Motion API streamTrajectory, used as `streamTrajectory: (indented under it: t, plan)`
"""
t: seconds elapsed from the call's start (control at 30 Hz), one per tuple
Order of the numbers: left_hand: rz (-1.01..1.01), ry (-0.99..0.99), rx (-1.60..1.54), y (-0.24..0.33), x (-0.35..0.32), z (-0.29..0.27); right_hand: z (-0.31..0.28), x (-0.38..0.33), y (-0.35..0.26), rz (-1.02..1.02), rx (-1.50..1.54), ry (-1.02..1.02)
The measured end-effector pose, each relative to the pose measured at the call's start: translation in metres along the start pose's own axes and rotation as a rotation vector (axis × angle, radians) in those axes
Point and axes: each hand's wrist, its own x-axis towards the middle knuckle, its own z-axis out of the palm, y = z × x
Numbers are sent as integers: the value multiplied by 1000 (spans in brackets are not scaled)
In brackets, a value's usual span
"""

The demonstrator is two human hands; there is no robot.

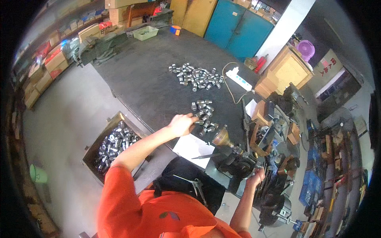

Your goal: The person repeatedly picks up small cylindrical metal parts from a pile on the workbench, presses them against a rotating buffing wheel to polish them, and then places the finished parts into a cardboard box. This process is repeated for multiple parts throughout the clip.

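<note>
My left hand [183, 124] reaches over the dark bench to a small pile of shiny metal fittings [206, 113]. Its fingers are bent together around a fitting at the pile's near left side, partly hiding it. Low on the right, my right hand [258, 177] is closed on the handle of a dark bench-mounted machine [239, 163]. A brass-coloured, cone-shaped head [222, 137] sticks out from this machine toward the fittings. White paper [189, 147] lies at the bench edge below my left hand, with a dark pen [204, 156] on it.
A larger heap of fittings [198, 77] lies farther back, near a white power strip [239, 79] with its cord. To my left stands a box [89, 156] full of fittings. Beyond the machine are open cartons [260, 115] and tools. A pale tray [145, 33] sits at the far end.
</note>
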Motion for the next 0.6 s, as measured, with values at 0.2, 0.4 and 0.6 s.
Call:
streamTrajectory:
  t: [0.2,0.4,0.6]
  plan:
    - [138,-134,192,-7,51,44,1,3,4,50,74,5]
    - [92,-192,210,-9,36,32,-1,-26,-11,145,63,-30]
    - [-29,178,-108,24,-25,8,-22,-26,0,199,76,-53]
